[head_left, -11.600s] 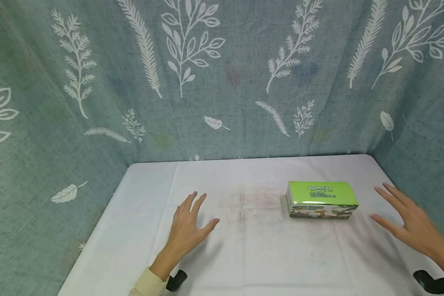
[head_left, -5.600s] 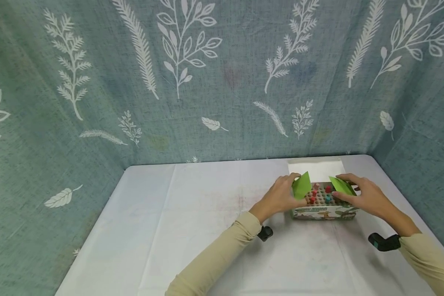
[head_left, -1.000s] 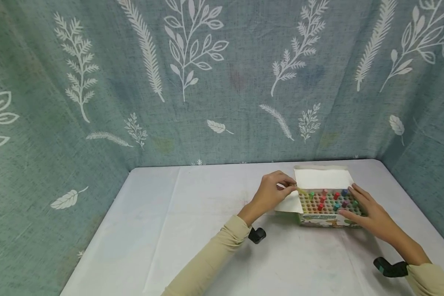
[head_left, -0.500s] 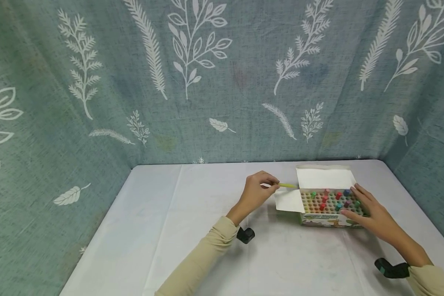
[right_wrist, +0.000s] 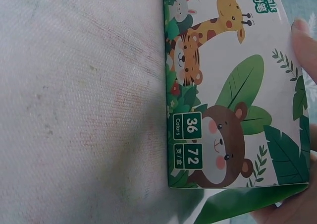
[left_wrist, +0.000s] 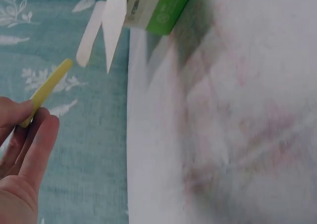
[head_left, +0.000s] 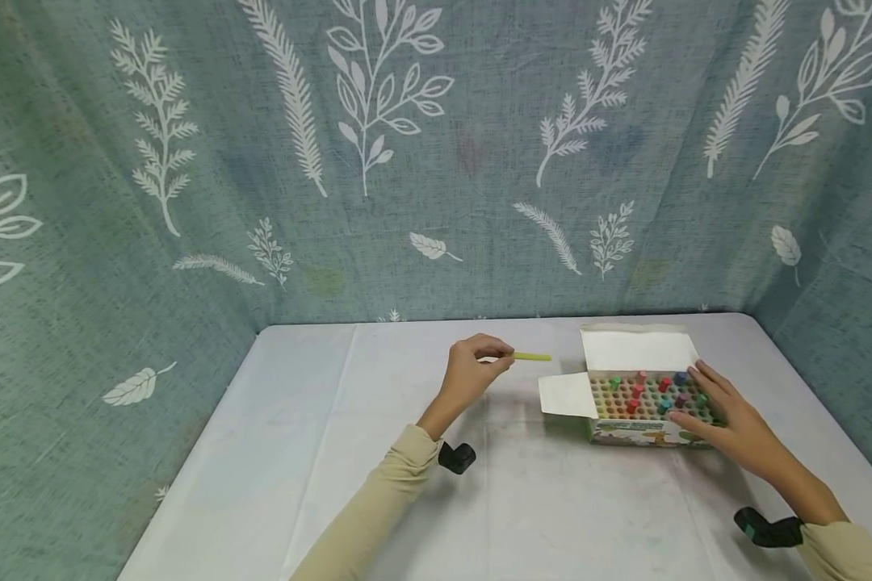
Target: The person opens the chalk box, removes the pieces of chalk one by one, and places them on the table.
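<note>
My left hand (head_left: 471,373) pinches a yellow stick of chalk (head_left: 533,357) between thumb and fingertips, held above the table and pointing right. In the left wrist view the chalk (left_wrist: 52,85) sticks out beyond the fingers. The chalk box (head_left: 628,434) is open, with several coloured sticks standing in its grid of holes. My right hand (head_left: 737,424) rests on the box's right end, fingers extended towards the back and thumb at the front edge. In the right wrist view the box's printed front (right_wrist: 218,95) shows animals, with the thumb at its upper edge.
The box's white lid (head_left: 639,349) stands folded back, and a white end flap (head_left: 568,395) juts out left. A white cloth (head_left: 538,500) covers the table. A leaf-patterned curtain (head_left: 480,161) rises behind and at both sides.
The box has been opened since the earliest frame. Over the last second my left hand has drawn the yellow chalk out leftwards, away from the box. My right hand has stayed on the box.
</note>
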Available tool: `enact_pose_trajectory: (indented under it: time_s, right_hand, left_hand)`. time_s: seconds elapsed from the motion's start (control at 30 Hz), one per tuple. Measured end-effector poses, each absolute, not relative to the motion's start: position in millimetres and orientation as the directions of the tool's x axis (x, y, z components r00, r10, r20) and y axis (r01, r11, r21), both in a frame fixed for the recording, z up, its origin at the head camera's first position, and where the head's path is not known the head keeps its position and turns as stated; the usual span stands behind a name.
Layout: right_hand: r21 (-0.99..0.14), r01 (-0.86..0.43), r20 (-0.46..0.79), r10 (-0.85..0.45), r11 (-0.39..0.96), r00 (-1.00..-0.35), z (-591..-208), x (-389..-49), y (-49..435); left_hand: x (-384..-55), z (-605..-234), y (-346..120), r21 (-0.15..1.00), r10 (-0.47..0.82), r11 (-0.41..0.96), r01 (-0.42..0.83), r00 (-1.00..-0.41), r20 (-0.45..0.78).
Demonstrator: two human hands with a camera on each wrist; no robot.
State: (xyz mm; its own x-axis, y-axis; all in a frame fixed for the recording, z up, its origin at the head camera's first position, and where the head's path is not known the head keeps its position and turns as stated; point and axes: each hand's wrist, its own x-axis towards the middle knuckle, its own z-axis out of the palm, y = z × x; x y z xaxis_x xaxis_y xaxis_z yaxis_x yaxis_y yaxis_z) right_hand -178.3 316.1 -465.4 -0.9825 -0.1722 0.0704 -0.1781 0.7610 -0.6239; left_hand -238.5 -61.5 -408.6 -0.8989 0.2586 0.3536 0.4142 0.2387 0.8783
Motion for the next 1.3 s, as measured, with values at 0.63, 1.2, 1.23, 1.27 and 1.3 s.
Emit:
enact_pose_trajectory:
  time_s: [0.63,1.2,1.23,1.27,1.3]
  right_hand:
    - [-0.648,-0.192,0.098,-0.169,0.737,-0.981,-466,-178,317]
    - [-0.654,-0.2,0.107,-0.172,0.73,-0.979,-467,-177,317]
    - [-0.653,-0.2,0.107,-0.172,0.73,-0.979,-467,-176,317]
    - [-0.653,-0.199,0.107,-0.172,0.731,-0.979,-467,-176,317]
    - [-0.652,-0.198,0.106,-0.17,0.731,-0.98,-467,-176,317]
  left_hand:
    - [-248,-423,-101,0.942,0.189,0.136,0.308,-0.941,0.281]
    - [-275,-473,-128,0.979,0.023,0.121,0.167,-0.986,0.165]
    - [-276,-474,-129,0.979,0.01,0.125,0.161,-0.987,0.161]
    - [-276,-475,-130,0.979,-0.004,0.131,0.156,-0.987,0.158]
    - [-276,-476,-132,0.979,-0.015,0.137,0.152,-0.988,0.155]
